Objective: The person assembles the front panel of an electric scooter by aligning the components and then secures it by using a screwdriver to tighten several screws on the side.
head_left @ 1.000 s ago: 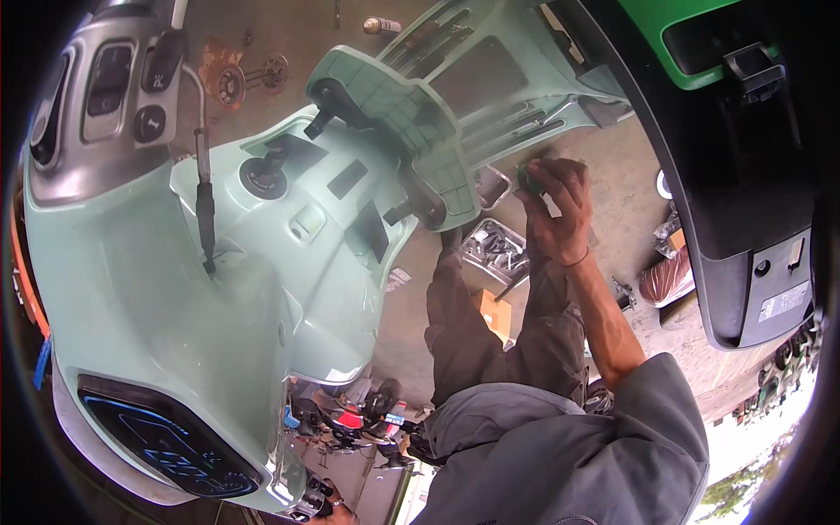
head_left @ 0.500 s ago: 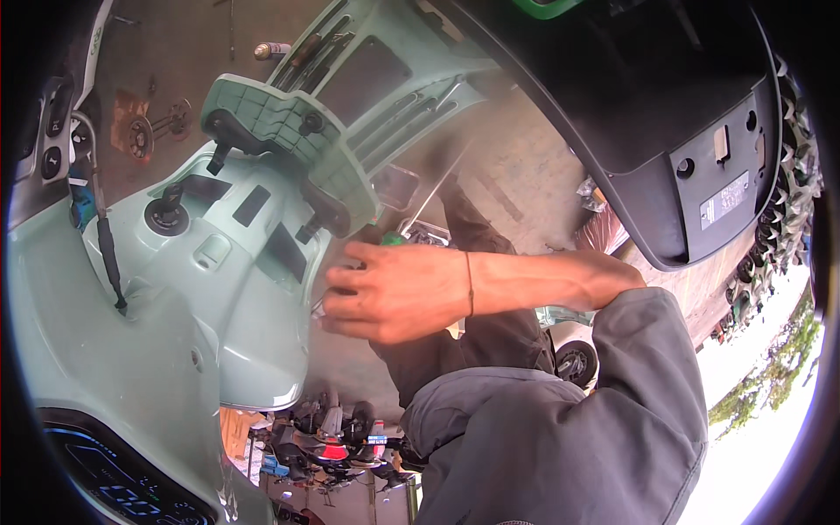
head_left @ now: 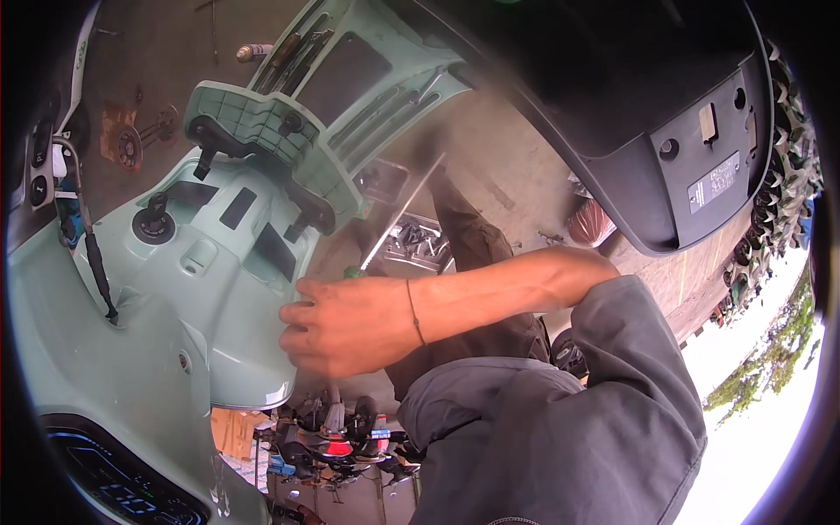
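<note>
My right hand (head_left: 346, 328) reaches in from the right at the middle of the view, its back up and fingers curled. The fingers close on a screwdriver, whose green handle end (head_left: 353, 272) shows above the hand and whose long pale shaft (head_left: 402, 213) points up and to the right. The rest of the handle is hidden in the hand. Just left of the fingers lies the edge of a pale green scooter body panel (head_left: 245, 350). A black key switch knob (head_left: 155, 220) sits on this bodywork. My left hand is out of view.
A pale green panel with black brackets (head_left: 254, 131) stands above the body. Loose tools lie in its groove (head_left: 293, 57). A large black plastic part (head_left: 647, 166) fills the upper right. Below the shaft is a tool case (head_left: 416, 241). Lower left is a lit dashboard (head_left: 127, 472).
My right hand has moved left and slightly down with the screwdriver, closer to the green body panel. More of the shaft and the tool case shows now. The whole view has shifted slightly.
</note>
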`<move>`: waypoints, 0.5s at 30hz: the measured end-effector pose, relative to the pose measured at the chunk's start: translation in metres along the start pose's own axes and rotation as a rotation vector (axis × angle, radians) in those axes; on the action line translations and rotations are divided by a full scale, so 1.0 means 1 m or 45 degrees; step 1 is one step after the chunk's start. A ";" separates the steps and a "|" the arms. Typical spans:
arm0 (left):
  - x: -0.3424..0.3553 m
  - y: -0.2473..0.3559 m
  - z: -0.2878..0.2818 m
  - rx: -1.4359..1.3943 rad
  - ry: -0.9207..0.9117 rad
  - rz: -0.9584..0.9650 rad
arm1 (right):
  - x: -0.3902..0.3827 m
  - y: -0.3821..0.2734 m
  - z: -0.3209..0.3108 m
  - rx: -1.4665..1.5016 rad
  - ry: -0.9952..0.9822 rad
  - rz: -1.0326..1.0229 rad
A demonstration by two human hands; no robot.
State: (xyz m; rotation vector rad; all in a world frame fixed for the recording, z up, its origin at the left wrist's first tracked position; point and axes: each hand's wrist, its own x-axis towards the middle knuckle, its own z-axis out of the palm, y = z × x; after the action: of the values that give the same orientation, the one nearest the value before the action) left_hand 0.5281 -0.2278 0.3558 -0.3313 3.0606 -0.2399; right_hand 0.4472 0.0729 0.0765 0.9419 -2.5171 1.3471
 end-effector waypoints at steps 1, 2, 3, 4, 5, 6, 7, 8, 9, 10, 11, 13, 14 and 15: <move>0.001 -0.003 -0.001 0.009 0.004 0.018 | -0.003 0.008 0.003 0.199 0.080 0.082; 0.002 -0.007 -0.003 0.022 0.004 0.033 | -0.010 0.018 0.008 0.399 0.159 0.162; 0.002 -0.011 -0.004 0.040 0.004 0.048 | -0.018 0.028 0.013 0.599 0.235 0.240; 0.000 -0.015 -0.005 0.054 0.008 0.053 | -0.031 0.039 0.028 0.887 0.318 0.420; 0.000 -0.020 -0.007 0.074 0.006 0.063 | -0.045 0.050 0.040 1.171 0.397 0.606; -0.001 -0.025 -0.008 0.090 0.008 0.070 | -0.060 0.059 0.042 1.412 0.416 0.863; -0.002 -0.030 -0.009 0.115 0.013 0.086 | -0.075 0.067 0.046 1.550 0.339 1.309; -0.001 -0.034 -0.011 0.139 0.014 0.106 | -0.103 0.082 0.076 1.147 0.543 1.262; -0.003 -0.041 -0.012 0.167 0.020 0.119 | -0.122 0.095 0.083 1.324 0.514 1.506; -0.005 -0.047 -0.014 0.210 0.025 0.142 | -0.137 0.108 0.093 1.215 0.610 1.744; -0.005 -0.053 -0.015 0.265 0.035 0.177 | -0.151 0.123 0.107 1.093 0.703 1.978; -0.006 -0.050 -0.012 0.400 0.029 0.202 | -0.187 0.167 0.150 0.528 0.853 2.108; -0.001 -0.030 -0.012 0.340 -0.121 0.067 | -0.207 0.191 0.173 0.338 0.829 2.047; 0.002 -0.021 -0.008 0.236 -0.088 0.030 | -0.227 0.215 0.194 0.149 0.810 1.989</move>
State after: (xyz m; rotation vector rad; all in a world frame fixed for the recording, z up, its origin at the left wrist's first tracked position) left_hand 0.5301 -0.2470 0.3671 -0.2862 2.9426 -0.4962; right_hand 0.5351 0.1119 -0.2787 -1.5929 -2.3559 1.5356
